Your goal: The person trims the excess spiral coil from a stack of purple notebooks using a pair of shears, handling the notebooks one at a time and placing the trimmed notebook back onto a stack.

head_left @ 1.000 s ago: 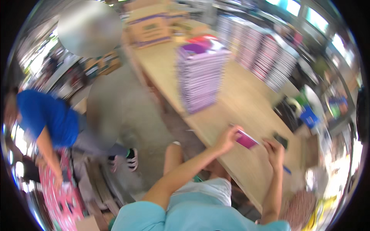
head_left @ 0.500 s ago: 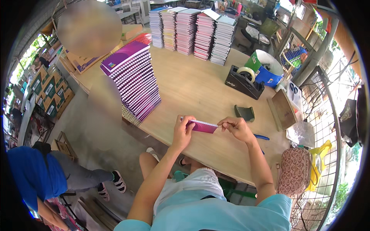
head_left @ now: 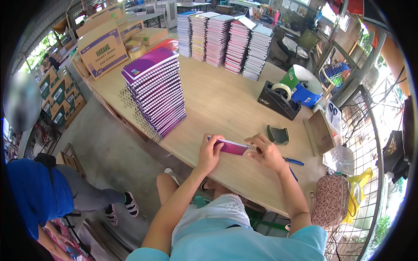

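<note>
The left hand (head_left: 210, 153) and the right hand (head_left: 266, 152) pinch the two ends of one small purple spiral notebook (head_left: 234, 147), fingers curled over its top edge and thumbs underneath, so both hands are closed on it. The notebook stands on edge, its long side down on the wooden surface (head_left: 226, 104), just in front of the body and between the hands. Whether the wire binding is fully seated cannot be told from here.

Judging by the grip, the step is squaring or checking the notebook. It would go best with even pressure at both ends, the lower edge flat on the surface, and the fingers kept off the wire so it does not bend.

Just beyond the right hand lies a small dark green holder (head_left: 278, 135), and to its right a blue-handled tool (head_left: 294, 162) at the surface edge. Further out from that hand sit a black tape dispenser (head_left: 278, 99) and a flat brown board (head_left: 319, 137).

Beyond the left hand rises a tall stack of purple spiral notebooks (head_left: 156, 93), leaning a little. Far across the surface stand more notebook stacks (head_left: 226, 39), with cardboard boxes (head_left: 102, 48) to their left. A person in a blue top (head_left: 32, 195) stands on the floor well to the left.
</note>
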